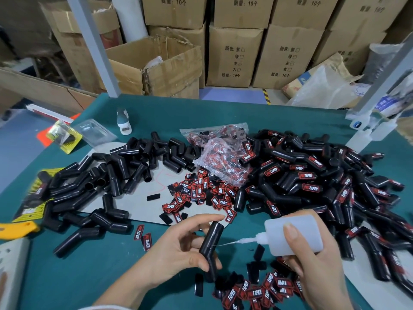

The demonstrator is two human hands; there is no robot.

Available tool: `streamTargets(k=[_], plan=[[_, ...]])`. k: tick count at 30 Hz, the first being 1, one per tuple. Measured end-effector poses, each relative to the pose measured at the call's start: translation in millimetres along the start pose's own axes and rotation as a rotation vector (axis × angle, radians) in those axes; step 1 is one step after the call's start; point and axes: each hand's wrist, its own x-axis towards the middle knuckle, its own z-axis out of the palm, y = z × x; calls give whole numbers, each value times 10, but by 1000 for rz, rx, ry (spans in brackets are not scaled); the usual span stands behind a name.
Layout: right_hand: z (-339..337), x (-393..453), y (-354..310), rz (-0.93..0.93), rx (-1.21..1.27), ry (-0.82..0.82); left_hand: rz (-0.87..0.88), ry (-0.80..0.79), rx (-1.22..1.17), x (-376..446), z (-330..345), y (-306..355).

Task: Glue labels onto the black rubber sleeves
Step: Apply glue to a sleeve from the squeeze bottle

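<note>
The left hand (178,249) grips one bent black sleeve (210,245) near the front of the counter (89,276), thumb at its lower end and fingertips near its top, while the right hand (312,260) is wrapped round a translucent glue bottle (297,233) whose thin nozzle (245,240) points at the sleeve's side, its tip at or just off the rubber. The likeliest trouble is too hard a squeeze: glue could run down the sleeve onto the fingers (201,242) just behind it, or drip onto the loose labels (257,291) lying directly below and stick them together. A fine thread seems to stretch from the tip, so stringing across the cloth is also a risk. A blob set off-centre would leave the label crooked. Unlabelled sleeves (125,166) are heaped to the left, finished ones (312,175) piled to the right and crowding the right wrist, so a wide swing of the bottle may knock them. More labels (201,195) and a torn bag (223,157) of them lie in the middle; a small bottle (124,121) stands farther back.
</note>
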Motion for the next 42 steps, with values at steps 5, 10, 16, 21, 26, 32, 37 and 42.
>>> streamTargets(k=[5,10,16,21,26,32,37,42], plan=[[0,-2,-2,12,-18,7,0,9,-5,4,3,-14],[20,-11,-25,11,-18,12,7,-7,-10,1,-12,-33],[21,-17,-37,16,-12,13,11,-19,-14,-1,-9,-27],[20,-23,-42,31,-32,18,6,-13,2,0,-9,-15],[31,-24,-58,30,-24,20,8,-13,15,0,-9,-14],[30,-21,-50,28,-36,19,7,-22,2,-2,-9,-15],[24,-27,-48,16,-36,16,4,-14,15,-2,-8,-21],[23,-20,-42,5,-18,16,-3,-27,15,-9,-13,-14]])
